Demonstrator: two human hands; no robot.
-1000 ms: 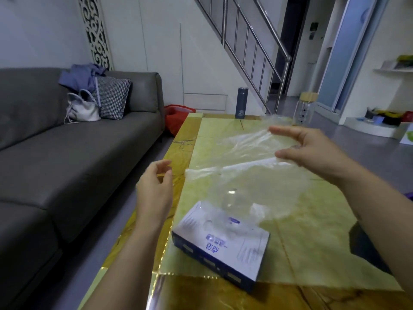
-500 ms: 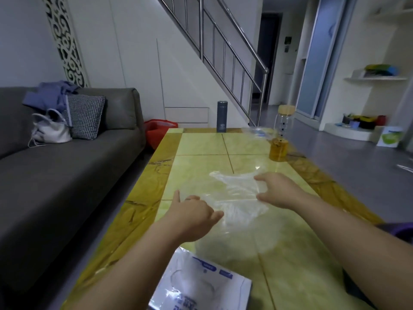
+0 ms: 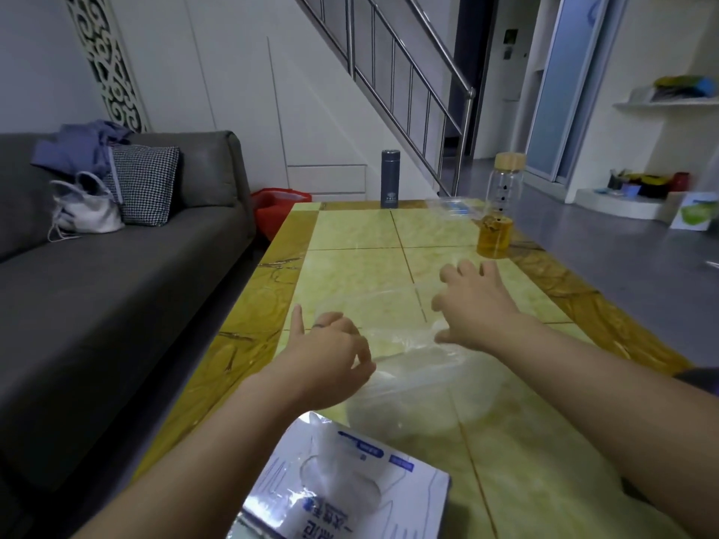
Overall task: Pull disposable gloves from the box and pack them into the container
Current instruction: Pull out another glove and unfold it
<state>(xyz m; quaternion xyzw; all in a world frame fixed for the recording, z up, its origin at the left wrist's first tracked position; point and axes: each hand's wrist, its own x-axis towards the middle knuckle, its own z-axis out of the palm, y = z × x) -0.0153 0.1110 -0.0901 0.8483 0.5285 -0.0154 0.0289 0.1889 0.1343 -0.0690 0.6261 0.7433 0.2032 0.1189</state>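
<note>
Head view, nearest first: the glossy cardboard box (image 3: pixel 408 496) lies at the table's (image 3: pixel 350 227) near edge, with thin plastic (image 3: pixel 330 472) bunched at its opening. Beyond it, the glove (image 3: pixel 412 371), held aloft a second ago, now lies flat on the polished marble-pattern top, translucent, crinkled and nearly invisible. Your left hand (image 3: pixel 327 363) has loosely curled fingers at the glove's edge; a pinch cannot be confirmed. Your right hand (image 3: pixel 474 305) is spread and presses the film down. Judge the glove ready for folding. The clear container (image 3: pixel 453 207) stands at the far end, near a glass bottle (image 3: pixel 500 212).
</note>
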